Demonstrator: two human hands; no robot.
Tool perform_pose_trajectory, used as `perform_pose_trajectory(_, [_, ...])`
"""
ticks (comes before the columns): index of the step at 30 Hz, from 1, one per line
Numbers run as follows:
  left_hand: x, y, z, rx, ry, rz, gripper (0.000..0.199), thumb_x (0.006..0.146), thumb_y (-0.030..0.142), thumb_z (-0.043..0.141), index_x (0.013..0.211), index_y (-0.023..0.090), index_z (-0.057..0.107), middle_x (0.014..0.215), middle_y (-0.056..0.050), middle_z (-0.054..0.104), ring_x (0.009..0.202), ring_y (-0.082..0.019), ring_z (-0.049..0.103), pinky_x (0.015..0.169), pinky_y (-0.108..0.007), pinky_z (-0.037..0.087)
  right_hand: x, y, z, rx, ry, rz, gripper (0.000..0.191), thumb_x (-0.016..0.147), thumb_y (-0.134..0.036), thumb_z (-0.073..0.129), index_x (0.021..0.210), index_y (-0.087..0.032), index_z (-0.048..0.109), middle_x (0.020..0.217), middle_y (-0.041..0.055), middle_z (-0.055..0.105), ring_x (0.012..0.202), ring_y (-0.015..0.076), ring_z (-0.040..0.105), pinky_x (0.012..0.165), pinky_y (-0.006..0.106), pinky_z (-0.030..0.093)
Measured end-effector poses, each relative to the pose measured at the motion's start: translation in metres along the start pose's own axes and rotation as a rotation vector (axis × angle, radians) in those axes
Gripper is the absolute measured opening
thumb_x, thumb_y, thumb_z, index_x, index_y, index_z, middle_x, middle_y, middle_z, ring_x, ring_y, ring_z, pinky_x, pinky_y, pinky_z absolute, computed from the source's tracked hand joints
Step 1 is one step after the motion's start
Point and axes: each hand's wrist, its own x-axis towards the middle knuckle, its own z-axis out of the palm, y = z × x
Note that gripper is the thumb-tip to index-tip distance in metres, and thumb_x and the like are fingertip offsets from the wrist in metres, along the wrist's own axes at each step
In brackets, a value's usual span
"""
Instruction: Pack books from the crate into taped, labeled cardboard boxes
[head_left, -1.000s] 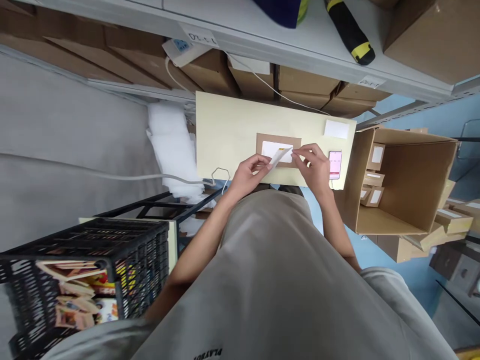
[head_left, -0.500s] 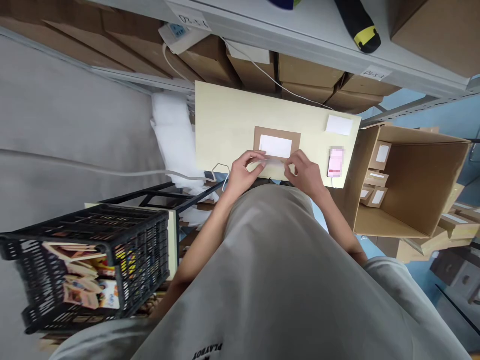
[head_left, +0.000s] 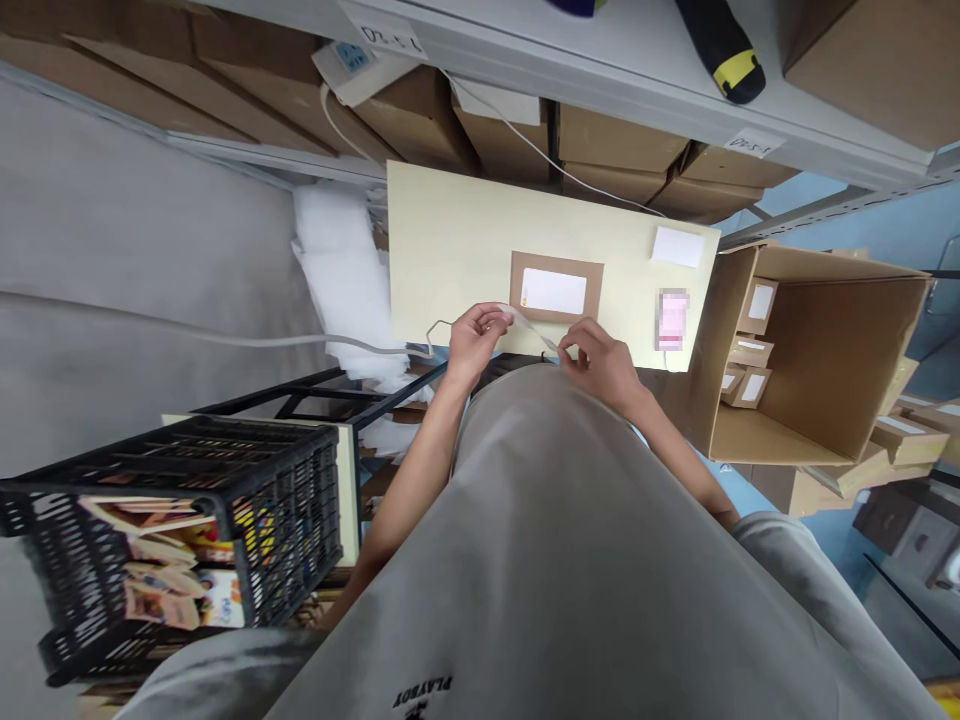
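A thin whitish strip (head_left: 534,328) stretches slantwise between my two hands; its exact kind I cannot make out. My left hand (head_left: 477,338) pinches its upper left end, just beside the lower left corner of a small brown package (head_left: 595,290). The other end is between the fingers of my right hand (head_left: 600,364), lower and nearer my body. The package lies flat on a cream tabletop (head_left: 450,240), with a white label (head_left: 553,291) on its top face. Neither hand visibly grips the package.
A phone (head_left: 671,320) and a white paper slip (head_left: 677,246) lie on the right of the tabletop. An open carton (head_left: 817,370) holding several small labelled boxes stands at right. At left are a black crate (head_left: 289,520) and white wrapping (head_left: 337,260). A shelf edge (head_left: 600,90) crosses above.
My hands have come away from the package's near edge, the right one lower toward my body. The strip is now slanted between them, and the label is in fuller view.
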Motion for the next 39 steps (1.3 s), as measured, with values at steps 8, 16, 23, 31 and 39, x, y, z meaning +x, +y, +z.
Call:
perform_pose_trajectory(8, [0.026,-0.009,0.002,0.028,-0.041,-0.016,0.044,0.076,0.057,0.096,0.093,0.021,0.077,0.085,-0.005,0.079,0.083,-0.020,0.075,0.082,-0.034,0.063,0.010,0.045,0.015,0.210,0.134,0.306,0.025,0.105,-0.046,0.072,0.092,-0.025,0.070,0.106,0.0032,0.075,0.069,0.0135,0.063,0.074,0.033,0.058])
perform_pose_trajectory(16, [0.080,-0.011,0.012,0.303,-0.117,0.123,0.019,0.082,0.039,0.090,0.085,0.022,0.079,0.107,-0.008,0.084,0.094,-0.025,0.074,0.093,-0.038,0.061,0.036,0.121,0.034,0.269,0.145,0.479,0.045,0.099,-0.067,0.073,0.087,-0.025,0.071,0.103,0.0077,0.078,0.092,0.0217,0.071,0.090,0.039,0.061])
perform_pose_trajectory(23, [0.102,-0.020,0.025,0.251,-0.133,0.066,0.017,0.077,0.032,0.091,0.078,0.022,0.077,0.087,-0.006,0.079,0.090,-0.026,0.072,0.091,-0.039,0.059,0.056,0.152,0.034,0.269,0.106,0.489,0.044,0.095,-0.067,0.078,0.083,-0.025,0.072,0.102,0.0078,0.080,0.097,0.0240,0.072,0.100,0.044,0.061])
perform_pose_trajectory(31, [0.108,-0.025,0.030,0.219,-0.124,0.053,0.015,0.077,0.029,0.088,0.077,0.021,0.075,0.079,-0.003,0.074,0.085,-0.023,0.069,0.089,-0.037,0.058,0.061,0.158,0.038,0.275,0.129,0.509,0.040,0.092,-0.063,0.081,0.081,-0.026,0.072,0.100,0.0079,0.081,0.092,0.0243,0.069,0.096,0.044,0.060])
perform_pose_trajectory(39, [0.111,-0.027,0.029,0.196,-0.146,0.043,0.019,0.076,0.028,0.091,0.075,0.020,0.073,0.076,-0.002,0.070,0.082,-0.021,0.064,0.084,-0.035,0.054,0.061,0.154,0.044,0.196,0.169,0.531,0.041,0.095,-0.064,0.080,0.083,-0.025,0.072,0.094,0.0063,0.075,0.086,0.0224,0.063,0.091,0.041,0.059])
